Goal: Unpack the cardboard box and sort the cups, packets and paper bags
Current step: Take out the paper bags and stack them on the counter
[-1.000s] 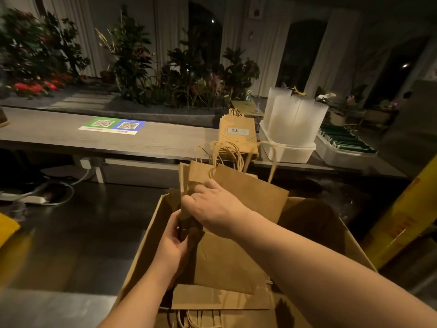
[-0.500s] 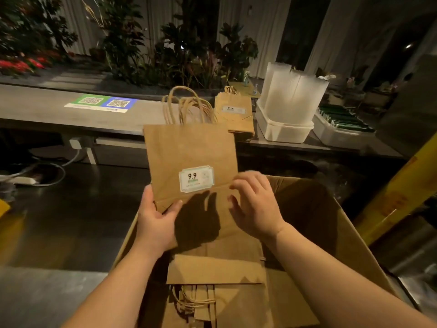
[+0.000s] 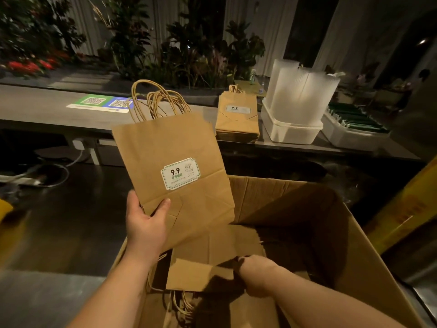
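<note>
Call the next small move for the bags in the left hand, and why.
Probably carry the held bags to the stack on the counter: the left hand grips them above the box, and matching bags already lie there. The right hand seems to grip boxed bags, so they could follow.

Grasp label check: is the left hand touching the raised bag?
Touching. The head view shows the left hand gripping the bag at its lower corner, with the thumb pressed flat on the front.
</note>
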`<state>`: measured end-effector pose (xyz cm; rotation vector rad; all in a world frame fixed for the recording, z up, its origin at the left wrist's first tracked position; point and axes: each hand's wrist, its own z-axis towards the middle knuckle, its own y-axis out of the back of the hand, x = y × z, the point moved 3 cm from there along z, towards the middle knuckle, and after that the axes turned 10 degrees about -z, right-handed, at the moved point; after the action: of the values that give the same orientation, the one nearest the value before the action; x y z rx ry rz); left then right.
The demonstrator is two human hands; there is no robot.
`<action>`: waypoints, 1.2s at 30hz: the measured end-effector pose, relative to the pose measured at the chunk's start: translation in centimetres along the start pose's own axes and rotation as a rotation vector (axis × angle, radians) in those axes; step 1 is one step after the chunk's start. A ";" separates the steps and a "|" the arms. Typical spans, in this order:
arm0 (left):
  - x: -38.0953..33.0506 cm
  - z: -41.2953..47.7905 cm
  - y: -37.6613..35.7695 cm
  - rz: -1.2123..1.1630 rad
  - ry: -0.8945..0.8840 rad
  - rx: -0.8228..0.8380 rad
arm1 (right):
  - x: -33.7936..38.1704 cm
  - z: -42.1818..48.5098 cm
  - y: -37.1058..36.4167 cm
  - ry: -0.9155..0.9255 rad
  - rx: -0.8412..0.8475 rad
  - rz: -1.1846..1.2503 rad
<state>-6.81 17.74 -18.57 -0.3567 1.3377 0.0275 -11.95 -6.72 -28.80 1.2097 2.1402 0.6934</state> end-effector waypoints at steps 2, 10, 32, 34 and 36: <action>0.1 0.0 0.1 0.003 0.003 -0.002 | -0.4 -1.1 0.7 -0.022 -0.052 0.107; -0.1 -0.2 0.1 0.085 -0.001 0.024 | -2.9 -7.5 7.6 -0.160 -0.675 -0.066; -0.4 -1.5 -2.0 0.074 0.356 0.451 | -0.3 -8.5 24.8 -0.015 -0.950 -0.352; 0.3 -1.2 -2.1 0.080 0.375 0.483 | 0.2 -8.2 24.6 -0.012 -0.946 -0.361; 0.5 -1.4 -2.3 0.145 0.423 0.520 | 0.5 -7.6 24.1 -0.026 -0.922 -0.385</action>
<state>-7.50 15.05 -18.77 0.1887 1.7246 -0.2842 -3.51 3.48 -7.23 0.3009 1.6097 1.2596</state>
